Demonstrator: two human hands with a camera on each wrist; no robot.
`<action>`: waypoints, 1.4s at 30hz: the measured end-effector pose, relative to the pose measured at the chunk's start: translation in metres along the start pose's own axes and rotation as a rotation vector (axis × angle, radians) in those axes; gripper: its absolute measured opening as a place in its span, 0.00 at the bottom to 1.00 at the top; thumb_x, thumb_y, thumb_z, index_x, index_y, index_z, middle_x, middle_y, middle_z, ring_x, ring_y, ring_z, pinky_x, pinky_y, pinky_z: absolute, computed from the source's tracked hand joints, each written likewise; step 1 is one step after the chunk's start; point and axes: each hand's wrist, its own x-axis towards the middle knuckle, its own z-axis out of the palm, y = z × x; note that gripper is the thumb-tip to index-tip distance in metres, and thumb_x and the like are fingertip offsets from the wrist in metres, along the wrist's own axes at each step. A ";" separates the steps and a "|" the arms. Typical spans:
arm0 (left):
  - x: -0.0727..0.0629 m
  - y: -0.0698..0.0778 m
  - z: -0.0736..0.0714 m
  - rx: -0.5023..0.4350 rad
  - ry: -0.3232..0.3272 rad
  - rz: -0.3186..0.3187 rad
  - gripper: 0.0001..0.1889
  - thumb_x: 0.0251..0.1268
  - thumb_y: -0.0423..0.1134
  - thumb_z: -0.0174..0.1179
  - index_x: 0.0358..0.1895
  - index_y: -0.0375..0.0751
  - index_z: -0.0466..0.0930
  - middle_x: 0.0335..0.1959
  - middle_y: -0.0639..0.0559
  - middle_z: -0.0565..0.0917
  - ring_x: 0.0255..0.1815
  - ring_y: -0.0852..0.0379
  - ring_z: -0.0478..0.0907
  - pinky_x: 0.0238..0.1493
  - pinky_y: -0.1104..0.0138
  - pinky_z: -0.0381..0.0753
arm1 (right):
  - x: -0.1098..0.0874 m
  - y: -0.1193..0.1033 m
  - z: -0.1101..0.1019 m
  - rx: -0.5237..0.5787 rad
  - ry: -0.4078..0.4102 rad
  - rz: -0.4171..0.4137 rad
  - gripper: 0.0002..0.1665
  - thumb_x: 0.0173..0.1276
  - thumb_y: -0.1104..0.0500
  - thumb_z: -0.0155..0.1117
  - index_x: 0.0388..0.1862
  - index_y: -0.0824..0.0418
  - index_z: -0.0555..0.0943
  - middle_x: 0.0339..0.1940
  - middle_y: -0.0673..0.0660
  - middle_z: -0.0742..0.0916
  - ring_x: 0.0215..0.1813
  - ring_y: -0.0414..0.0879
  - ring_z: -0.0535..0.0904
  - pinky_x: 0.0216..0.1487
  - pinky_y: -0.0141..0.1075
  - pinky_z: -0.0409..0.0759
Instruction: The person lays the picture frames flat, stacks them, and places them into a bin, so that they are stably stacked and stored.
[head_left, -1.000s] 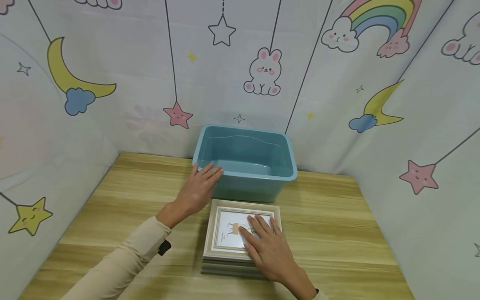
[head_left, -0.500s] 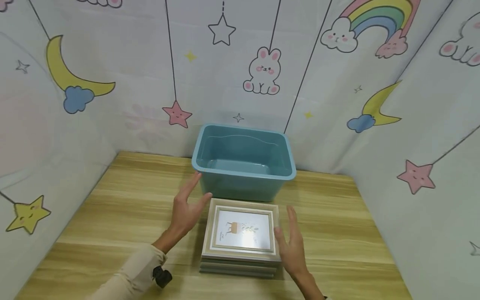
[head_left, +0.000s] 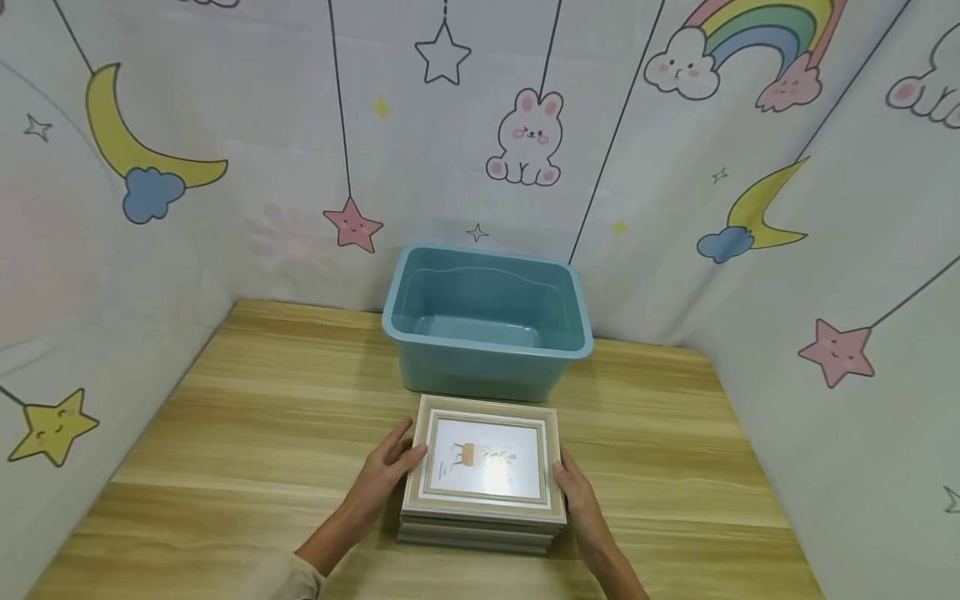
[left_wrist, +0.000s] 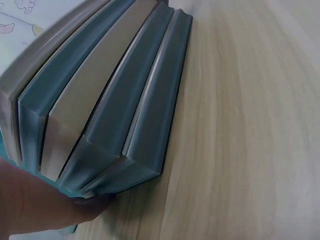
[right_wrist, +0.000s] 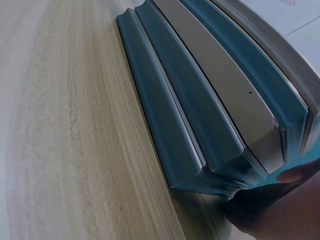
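Note:
A stack of several picture frames [head_left: 483, 510] lies flat on the wooden table. Its top frame [head_left: 442, 504] is cream with a white inner border, and its print shows an orange pot with a plant. My left hand [head_left: 375, 483] holds the stack's left side, thumb on the top frame's edge. On the opposite side my right hand [head_left: 585, 504] does the same, thumb at the top edge. Both wrist views show beige and blue-green frame sides [left_wrist: 140, 100], with fingers [right_wrist: 280, 205] reaching low at the far corners. Some fingertips are hidden behind the frames.
Right behind the stack stands a blue plastic bin [head_left: 483, 367] with nothing visible inside. The wooden table [head_left: 262, 417] extends to both sides. White cloth [head_left: 285, 167] printed with stars, moons and rabbits hangs around its back and sides.
My left hand has come down from the bin's rim to the stack's left side. My right hand has moved off the top picture to the stack's right side.

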 end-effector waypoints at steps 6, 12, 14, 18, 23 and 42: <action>-0.002 0.000 0.006 -0.017 0.009 -0.023 0.43 0.71 0.49 0.58 0.80 0.37 0.46 0.76 0.23 0.56 0.78 0.30 0.52 0.76 0.39 0.53 | -0.001 0.000 0.003 -0.027 0.010 0.044 0.41 0.79 0.46 0.43 0.79 0.70 0.52 0.65 0.68 0.73 0.63 0.48 0.68 0.70 0.45 0.59; 0.001 -0.001 0.009 -0.047 0.041 -0.033 0.45 0.68 0.46 0.60 0.80 0.36 0.45 0.73 0.23 0.61 0.73 0.29 0.64 0.75 0.39 0.57 | 0.001 0.001 0.004 0.013 -0.009 0.043 0.42 0.78 0.47 0.44 0.81 0.68 0.49 0.65 0.70 0.71 0.57 0.47 0.71 0.63 0.38 0.64; 0.002 -0.001 0.009 -0.057 0.043 -0.034 0.46 0.67 0.46 0.61 0.80 0.36 0.45 0.73 0.23 0.62 0.72 0.30 0.66 0.75 0.39 0.58 | 0.002 0.002 0.004 0.033 -0.012 0.044 0.42 0.78 0.47 0.44 0.81 0.67 0.49 0.63 0.70 0.71 0.54 0.48 0.72 0.61 0.37 0.67; 0.004 -0.003 0.009 -0.084 0.044 -0.047 0.47 0.65 0.44 0.62 0.80 0.35 0.45 0.74 0.24 0.60 0.73 0.32 0.65 0.75 0.42 0.59 | 0.001 0.002 0.005 0.056 -0.006 0.042 0.42 0.78 0.48 0.44 0.81 0.67 0.47 0.64 0.70 0.70 0.55 0.47 0.71 0.60 0.36 0.67; 0.007 -0.003 0.009 -0.096 0.057 -0.058 0.47 0.65 0.45 0.62 0.80 0.35 0.44 0.75 0.25 0.59 0.73 0.33 0.64 0.77 0.43 0.57 | 0.002 0.003 0.007 0.102 0.005 0.024 0.41 0.79 0.49 0.44 0.81 0.67 0.48 0.68 0.71 0.68 0.58 0.45 0.70 0.60 0.32 0.69; 0.014 -0.001 0.008 -0.136 0.080 0.048 0.42 0.65 0.37 0.61 0.79 0.33 0.49 0.76 0.29 0.60 0.72 0.39 0.65 0.56 0.73 0.76 | 0.008 0.003 0.012 0.216 0.033 -0.088 0.39 0.82 0.49 0.43 0.81 0.67 0.47 0.52 0.58 0.78 0.46 0.41 0.81 0.46 0.36 0.84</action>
